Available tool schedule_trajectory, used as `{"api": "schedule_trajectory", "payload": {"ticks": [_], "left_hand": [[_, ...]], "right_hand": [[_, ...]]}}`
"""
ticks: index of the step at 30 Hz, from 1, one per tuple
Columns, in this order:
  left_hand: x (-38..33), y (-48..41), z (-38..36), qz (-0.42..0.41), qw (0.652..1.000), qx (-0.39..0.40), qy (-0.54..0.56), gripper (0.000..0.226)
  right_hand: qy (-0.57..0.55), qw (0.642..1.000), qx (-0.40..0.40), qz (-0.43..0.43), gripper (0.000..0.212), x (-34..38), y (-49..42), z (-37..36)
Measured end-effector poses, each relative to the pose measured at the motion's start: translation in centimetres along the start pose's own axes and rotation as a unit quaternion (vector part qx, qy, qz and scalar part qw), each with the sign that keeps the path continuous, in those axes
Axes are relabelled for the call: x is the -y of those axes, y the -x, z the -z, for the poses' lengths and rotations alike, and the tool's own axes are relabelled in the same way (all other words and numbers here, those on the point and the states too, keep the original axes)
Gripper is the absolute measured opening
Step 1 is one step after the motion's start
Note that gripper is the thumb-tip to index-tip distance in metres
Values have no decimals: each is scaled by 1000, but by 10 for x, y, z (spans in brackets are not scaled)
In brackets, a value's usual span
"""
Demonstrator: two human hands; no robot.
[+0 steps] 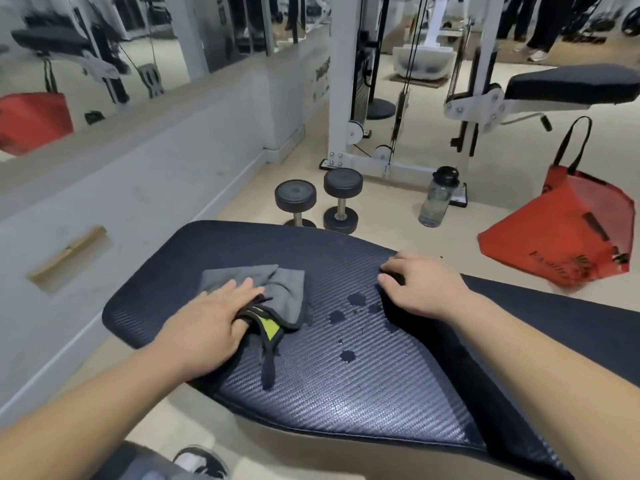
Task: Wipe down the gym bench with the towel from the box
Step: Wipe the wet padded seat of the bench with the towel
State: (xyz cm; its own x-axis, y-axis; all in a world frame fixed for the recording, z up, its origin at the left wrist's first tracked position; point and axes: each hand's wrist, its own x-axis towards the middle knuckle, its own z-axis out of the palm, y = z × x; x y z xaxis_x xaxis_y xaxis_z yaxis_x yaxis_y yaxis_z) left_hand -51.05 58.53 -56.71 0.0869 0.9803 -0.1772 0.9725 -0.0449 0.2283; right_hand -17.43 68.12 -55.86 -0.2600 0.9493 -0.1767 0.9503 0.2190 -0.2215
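head view: the towel (pixel 263 289) is pressed flat under the open left hand (pixel 211 323); the bench (pixel 346 368) edge is gripped by the curled right hand (pixel 422 289).

Grey towel (pixel 256 285), black ribbed bench (pixel 346 375)

Beige floor (pixel 398 98), grey wall (pixel 156 174), seemingly mirrored above.

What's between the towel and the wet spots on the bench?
Nothing visible. The left hand presses the towel flat on the bench, and the wet spots lie just beside it on bare padding. The right hand rests beyond them.
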Motion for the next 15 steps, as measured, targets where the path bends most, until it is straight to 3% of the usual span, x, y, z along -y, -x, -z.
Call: {"api": "schedule_trajectory", "payload": {"ticks": [3,6,9,13,15], "left_hand": [[-24,10,-6,71,996,-42,-28,60],[-54,50,-16,-42,998,-18,-32,65],[-24,38,-9,-87,995,15,-38,66],[-39,19,-15,58,997,-50,-7,63],[-71,39,-30,23,998,-57,-12,66]], "right_hand": [[-10,1000,12,4,52,-8,2,-1],[-12,1000,21,2,55,-10,-2,0],[-17,1000,19,4,51,-10,-4,0],[-9,1000,20,10,51,-9,-1,1],[-14,1000,23,8,52,-9,-1,1]]}}
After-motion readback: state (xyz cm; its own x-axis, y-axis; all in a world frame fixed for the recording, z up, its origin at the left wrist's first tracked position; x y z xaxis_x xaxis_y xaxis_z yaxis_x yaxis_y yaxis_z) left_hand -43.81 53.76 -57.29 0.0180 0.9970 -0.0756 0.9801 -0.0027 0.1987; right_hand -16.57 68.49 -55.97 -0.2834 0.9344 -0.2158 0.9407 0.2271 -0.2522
